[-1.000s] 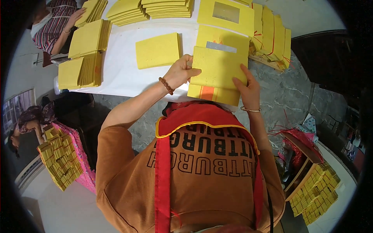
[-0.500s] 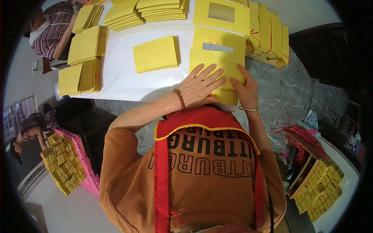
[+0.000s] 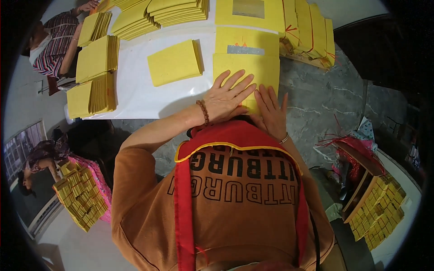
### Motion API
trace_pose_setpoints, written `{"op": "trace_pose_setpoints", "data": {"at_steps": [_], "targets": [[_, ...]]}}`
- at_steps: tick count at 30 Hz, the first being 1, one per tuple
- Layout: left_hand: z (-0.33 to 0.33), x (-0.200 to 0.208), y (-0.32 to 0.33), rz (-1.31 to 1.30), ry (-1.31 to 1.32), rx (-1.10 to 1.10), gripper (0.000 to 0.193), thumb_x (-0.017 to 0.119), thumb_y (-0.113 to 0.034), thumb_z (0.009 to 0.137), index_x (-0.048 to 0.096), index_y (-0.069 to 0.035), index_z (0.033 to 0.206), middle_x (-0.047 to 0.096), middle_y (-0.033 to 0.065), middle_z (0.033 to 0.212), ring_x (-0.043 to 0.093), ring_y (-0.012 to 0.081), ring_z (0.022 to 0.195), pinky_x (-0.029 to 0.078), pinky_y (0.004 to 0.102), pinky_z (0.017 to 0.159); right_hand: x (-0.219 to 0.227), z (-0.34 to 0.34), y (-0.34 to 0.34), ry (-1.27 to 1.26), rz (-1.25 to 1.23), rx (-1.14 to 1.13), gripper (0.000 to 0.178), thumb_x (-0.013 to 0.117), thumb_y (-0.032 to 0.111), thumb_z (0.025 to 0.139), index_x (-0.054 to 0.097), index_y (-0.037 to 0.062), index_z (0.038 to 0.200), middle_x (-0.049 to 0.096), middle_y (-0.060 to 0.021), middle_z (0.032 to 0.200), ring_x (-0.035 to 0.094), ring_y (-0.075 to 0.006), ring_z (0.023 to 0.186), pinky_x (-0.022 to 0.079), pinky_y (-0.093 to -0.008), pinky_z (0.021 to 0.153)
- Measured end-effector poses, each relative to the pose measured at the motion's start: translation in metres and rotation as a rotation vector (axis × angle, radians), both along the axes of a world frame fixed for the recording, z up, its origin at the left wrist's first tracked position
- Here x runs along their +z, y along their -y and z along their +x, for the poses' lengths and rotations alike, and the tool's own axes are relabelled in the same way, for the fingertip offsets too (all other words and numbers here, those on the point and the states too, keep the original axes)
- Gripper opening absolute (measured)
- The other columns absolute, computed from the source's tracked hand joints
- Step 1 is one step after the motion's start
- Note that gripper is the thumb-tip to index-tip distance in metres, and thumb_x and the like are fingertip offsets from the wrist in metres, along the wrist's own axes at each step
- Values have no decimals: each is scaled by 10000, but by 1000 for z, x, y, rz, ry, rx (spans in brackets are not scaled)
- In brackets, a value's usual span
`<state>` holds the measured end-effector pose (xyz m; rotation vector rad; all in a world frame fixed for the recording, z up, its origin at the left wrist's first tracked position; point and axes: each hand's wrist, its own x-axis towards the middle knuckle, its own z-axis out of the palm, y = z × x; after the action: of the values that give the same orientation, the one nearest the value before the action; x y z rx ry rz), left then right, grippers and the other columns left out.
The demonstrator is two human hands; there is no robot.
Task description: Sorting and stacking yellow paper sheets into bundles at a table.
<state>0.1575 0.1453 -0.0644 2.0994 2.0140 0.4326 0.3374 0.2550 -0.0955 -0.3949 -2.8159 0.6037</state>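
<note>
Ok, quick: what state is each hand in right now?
Left hand: open, fingers spread over the folded yellow paper, not gripping.
Right hand: open, fingers extended at the paper's lower right edge.

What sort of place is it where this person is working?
Probably a small manual paper workshop. Stacks of folded yellow paper line a white-covered table, yellow bundles tied with red are at its right, and a co-worker in a striped top is at its left.

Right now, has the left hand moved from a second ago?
Yes: the left hand has moved right, away from the lone yellow stack.
</note>
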Motion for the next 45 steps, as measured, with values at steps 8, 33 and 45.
{"op": "trace_pose_setpoints", "data": {"at_steps": [8,33,45], "targets": [[5,4,-6,145,-304,-11,534,542,-177,765,446,5,1257,462,199,1242,463,310,1075,382,380,875,15,7,-40,-287,-1404,-206,482,304,337,960,357,40,1335,463,-146,1302,422,-264,1227,241,-399,1062],[-121,-76,95,-147,-376,435,637,530,-118,769,304,-95,1364,298,129,1407,350,321,1206,314,436,977,25,-15,-36,-203,-528,-87,258,506,130,890,590,17,1107,620,-93,1080,552,-191,1045,419,-319,889],[-109,-46,82,-189,-291,474,660,544,-139,763,288,-69,1367,250,165,1423,298,334,1255,268,463,1006,14,-26,-43,-235,-201,96,178,638,133,777,635,92,950,621,-27,1059,545,-214,1081,356,-357,886]]}}
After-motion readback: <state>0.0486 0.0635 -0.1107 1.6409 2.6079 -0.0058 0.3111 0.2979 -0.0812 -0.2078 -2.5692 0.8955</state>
